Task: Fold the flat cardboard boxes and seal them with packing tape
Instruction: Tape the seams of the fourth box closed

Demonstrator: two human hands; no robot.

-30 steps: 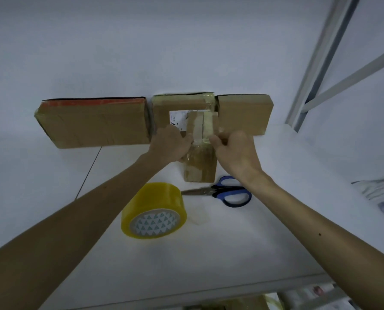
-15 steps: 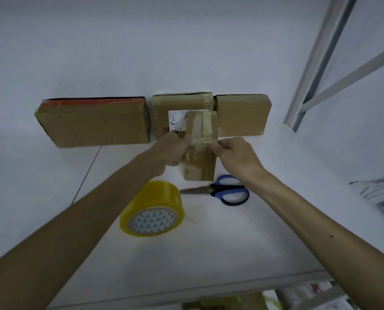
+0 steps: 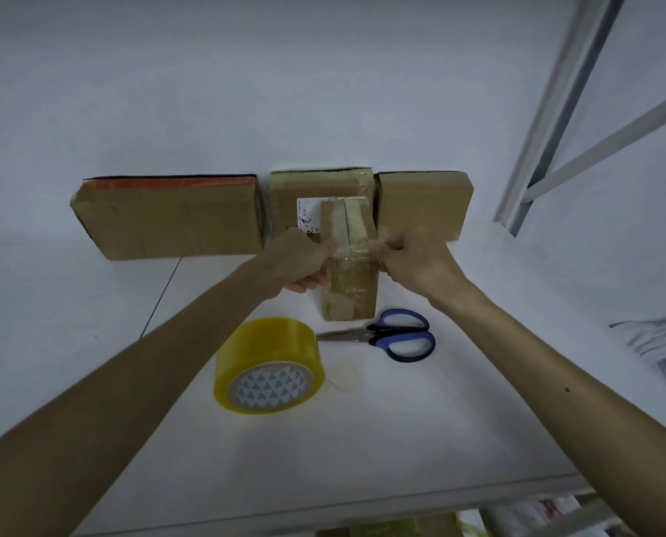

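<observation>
There is one roll of yellow transparent packing tape [image 3: 269,366]. Beyond the roll are four brown cardboard boxes: a wide flat box with an orange top edge [image 3: 168,219] far left, a white-labelled box [image 3: 304,195] behind, a plain box [image 3: 424,203] far right, and a small narrow taped box [image 3: 348,288] nearest. One pair of blue-handled metal scissors [image 3: 397,335] and one clear tape scrap [image 3: 345,375] lie just right of the roll. There are two bare hands, the left hand [image 3: 300,261] and the right hand [image 3: 416,261].

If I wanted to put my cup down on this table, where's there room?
Bare table runs along the near edge, in front of the tape roll. More lies left of the roll, before the long box, and right of the scissors. The middle is crowded: left hand and right hand hold the small box just behind scissors, roll and a tape scrap.
</observation>
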